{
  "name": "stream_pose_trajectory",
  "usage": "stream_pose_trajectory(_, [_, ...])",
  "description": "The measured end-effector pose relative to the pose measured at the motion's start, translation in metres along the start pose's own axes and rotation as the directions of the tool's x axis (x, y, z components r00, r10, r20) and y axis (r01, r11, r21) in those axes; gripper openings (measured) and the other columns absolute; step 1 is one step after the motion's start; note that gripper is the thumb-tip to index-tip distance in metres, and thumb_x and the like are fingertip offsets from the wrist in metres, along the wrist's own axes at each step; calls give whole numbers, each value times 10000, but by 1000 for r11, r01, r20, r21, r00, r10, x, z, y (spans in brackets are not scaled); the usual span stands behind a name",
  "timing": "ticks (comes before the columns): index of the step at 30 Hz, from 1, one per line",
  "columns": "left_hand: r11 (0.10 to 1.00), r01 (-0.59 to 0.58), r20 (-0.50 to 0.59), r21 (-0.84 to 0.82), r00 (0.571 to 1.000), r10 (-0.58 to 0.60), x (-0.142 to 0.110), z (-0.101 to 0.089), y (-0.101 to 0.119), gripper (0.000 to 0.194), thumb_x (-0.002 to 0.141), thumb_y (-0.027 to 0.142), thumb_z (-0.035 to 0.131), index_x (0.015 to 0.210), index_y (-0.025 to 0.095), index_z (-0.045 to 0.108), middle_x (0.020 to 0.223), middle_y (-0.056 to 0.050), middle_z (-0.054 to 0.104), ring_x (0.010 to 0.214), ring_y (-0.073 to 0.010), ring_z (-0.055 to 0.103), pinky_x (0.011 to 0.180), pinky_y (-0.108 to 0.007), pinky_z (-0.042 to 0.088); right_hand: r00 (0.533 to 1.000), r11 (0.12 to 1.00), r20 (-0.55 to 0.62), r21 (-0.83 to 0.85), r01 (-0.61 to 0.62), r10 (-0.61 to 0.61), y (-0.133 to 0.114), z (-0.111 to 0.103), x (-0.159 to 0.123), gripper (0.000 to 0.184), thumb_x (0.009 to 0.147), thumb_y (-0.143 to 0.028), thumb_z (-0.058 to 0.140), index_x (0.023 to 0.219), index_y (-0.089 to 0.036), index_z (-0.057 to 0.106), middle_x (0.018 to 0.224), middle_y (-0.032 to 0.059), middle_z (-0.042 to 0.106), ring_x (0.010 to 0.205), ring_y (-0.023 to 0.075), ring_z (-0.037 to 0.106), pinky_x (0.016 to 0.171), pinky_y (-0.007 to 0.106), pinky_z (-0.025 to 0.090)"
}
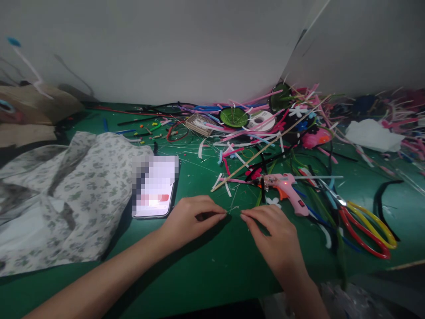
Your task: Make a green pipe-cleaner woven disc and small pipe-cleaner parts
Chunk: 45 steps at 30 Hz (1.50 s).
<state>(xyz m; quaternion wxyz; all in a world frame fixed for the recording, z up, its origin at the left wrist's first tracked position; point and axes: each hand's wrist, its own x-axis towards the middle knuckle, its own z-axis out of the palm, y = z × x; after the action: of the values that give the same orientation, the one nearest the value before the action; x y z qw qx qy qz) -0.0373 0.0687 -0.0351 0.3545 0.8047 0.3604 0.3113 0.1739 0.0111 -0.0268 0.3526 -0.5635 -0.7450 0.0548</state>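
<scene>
Close together over the green table (199, 270), my two hands each make a pinch with thumb and forefinger. A thin pale strand (234, 208), too fine to name, runs from the fingertips of my left hand (195, 216) toward the right. Whatever is between the fingertips of my right hand (274, 230) is too small to make out. Just beyond the right hand lies a pink hot glue gun (292, 195) with a clear glue stick (318, 177) in its back. A white flower shape (273, 202) lies between that hand and the gun.
A phone (156, 188) and a floral cloth (99, 186) lie left. Scissors with red and yellow handles (368, 230) are at right. A wooden stick (255, 155) crosses pipe cleaners (229, 155). Behind are a green round dish (234, 116) and a white spool (262, 120).
</scene>
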Motion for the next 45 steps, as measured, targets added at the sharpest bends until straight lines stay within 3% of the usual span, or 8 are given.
stream_pose_trajectory(11, [1000,-2,8,8,1000,2,0,-1,-1,135,872,241,638,920,205,759,785,-15,701,678,-100,628,583,-187,449,1000,999,27,-40,-1,2,1,-1,-1,126,897,-167,592,904,-214,709,808,8,668,795,158,575,728,280,461])
stream_pose_trajectory(27, [1000,4,-1,10,1000,-4,0,0,0,145,878,256,624,917,213,757,793,-19,707,679,-109,637,585,-194,464,996,991,-34,-106,76,-80,-3,-4,1,135,899,-154,579,899,-198,707,774,25,665,761,156,583,691,279,468])
stream_pose_trajectory(45, [1000,-12,13,17,1000,12,0,-1,-1,138,878,235,630,928,213,757,803,-16,706,689,-103,637,589,-184,463,999,992,-27,-124,18,-22,-1,-2,1,149,908,-189,562,886,-219,707,810,21,694,785,161,615,703,280,481])
